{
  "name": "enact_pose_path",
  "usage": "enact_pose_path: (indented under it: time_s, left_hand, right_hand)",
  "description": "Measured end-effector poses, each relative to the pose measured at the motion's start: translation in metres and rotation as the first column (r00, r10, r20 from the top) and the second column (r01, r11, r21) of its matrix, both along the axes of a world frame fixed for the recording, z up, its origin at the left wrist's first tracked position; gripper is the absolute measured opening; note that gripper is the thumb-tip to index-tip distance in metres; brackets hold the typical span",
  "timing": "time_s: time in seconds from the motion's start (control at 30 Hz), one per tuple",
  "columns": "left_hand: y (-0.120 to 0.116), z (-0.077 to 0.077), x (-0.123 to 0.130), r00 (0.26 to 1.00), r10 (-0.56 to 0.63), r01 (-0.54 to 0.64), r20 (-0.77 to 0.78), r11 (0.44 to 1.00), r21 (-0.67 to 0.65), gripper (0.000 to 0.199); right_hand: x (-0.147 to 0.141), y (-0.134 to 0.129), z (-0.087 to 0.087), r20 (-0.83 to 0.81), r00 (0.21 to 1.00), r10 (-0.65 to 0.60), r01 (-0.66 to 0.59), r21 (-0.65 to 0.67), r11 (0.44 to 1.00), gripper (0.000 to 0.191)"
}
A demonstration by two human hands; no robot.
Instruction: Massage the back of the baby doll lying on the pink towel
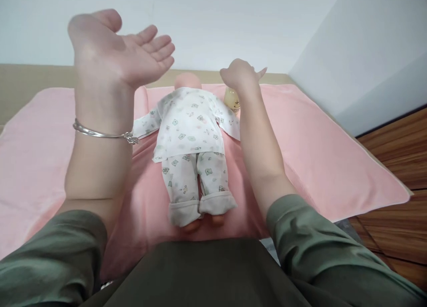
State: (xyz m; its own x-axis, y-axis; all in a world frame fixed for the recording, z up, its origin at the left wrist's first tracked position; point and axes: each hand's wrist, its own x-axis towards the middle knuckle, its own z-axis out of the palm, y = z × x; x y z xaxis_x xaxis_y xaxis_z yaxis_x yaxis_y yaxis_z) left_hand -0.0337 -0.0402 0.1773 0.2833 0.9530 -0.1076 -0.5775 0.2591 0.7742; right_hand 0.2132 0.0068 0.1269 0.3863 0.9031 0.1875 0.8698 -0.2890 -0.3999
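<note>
A doll (190,124) in a white patterned top and trousers with rolled cuffs lies on a pink blanket (300,147), its head away from me. My left hand (123,49) is raised at the upper left, palm showing, fingers spread, holding nothing; a silver bracelet circles that wrist. Beyond the doll's right-hand sleeve is my right hand (240,73), above a bottle (231,99) of pale yellow liquid. One finger of it points out to the right; the others are mostly hidden, and whether it touches the bottle is unclear.
The blanket covers a light wooden table (36,73) whose far edge meets a white wall (207,26). A brown wood-grain cabinet (396,173) stands at the right. The front of my dark green clothing is at the near edge.
</note>
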Motion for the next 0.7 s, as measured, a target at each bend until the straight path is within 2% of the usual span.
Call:
enact_pose_path:
  time_s: [0.1,0.23,0.27,0.33,0.4,0.47,0.53,0.63,0.7]
  left_hand:
    - [0.013,-0.006,-0.011,0.998,-0.005,0.007,0.064,1.0,-0.021,0.062]
    - [0.02,-0.016,-0.014,0.972,-0.202,0.214,0.117,0.972,-0.096,0.067]
    - [0.018,-0.016,-0.012,0.977,-0.188,0.197,0.099,0.976,-0.089,0.067]
    - [0.01,-0.013,-0.005,0.999,-0.045,0.045,-0.006,0.996,-0.073,0.062]
    - [0.0,-0.009,0.006,0.999,0.001,-0.005,-0.055,0.996,-0.084,0.061]
    - [-0.01,-0.009,0.019,0.998,-0.027,0.02,-0.057,0.992,-0.126,0.062]
    - [-0.018,-0.01,0.033,0.996,-0.086,0.079,-0.029,0.98,-0.182,0.063]
    - [-0.027,-0.009,0.045,0.967,-0.235,0.248,0.097,0.953,-0.173,0.065]
    - [-0.025,-0.007,0.037,0.941,-0.317,0.329,0.121,0.94,-0.088,0.074]
  right_hand:
    - [0.001,0.002,-0.003,0.045,0.999,-0.012,0.011,0.012,1.0,0.014]
    - [0.004,0.004,-0.007,0.126,0.992,0.002,-0.001,-0.009,1.0,0.024]
    - [0.005,0.003,-0.007,0.124,0.992,0.013,-0.01,-0.024,1.0,0.027]
    - [0.005,-0.001,-0.005,0.111,0.994,0.023,-0.018,-0.049,0.999,0.032]
    - [-0.001,-0.011,0.002,0.132,0.991,0.025,-0.025,-0.004,1.0,0.034]
    - [-0.013,-0.027,0.01,0.186,0.98,0.07,-0.097,0.14,0.985,0.032]
    - [-0.03,-0.044,0.018,0.2,0.966,0.162,-0.205,0.213,0.955,0.034]
    - [-0.061,-0.066,0.023,0.111,0.924,0.365,-0.381,0.202,0.902,0.053]
    - [-0.077,-0.078,0.023,0.158,0.882,0.443,-0.467,0.182,0.865,0.064]
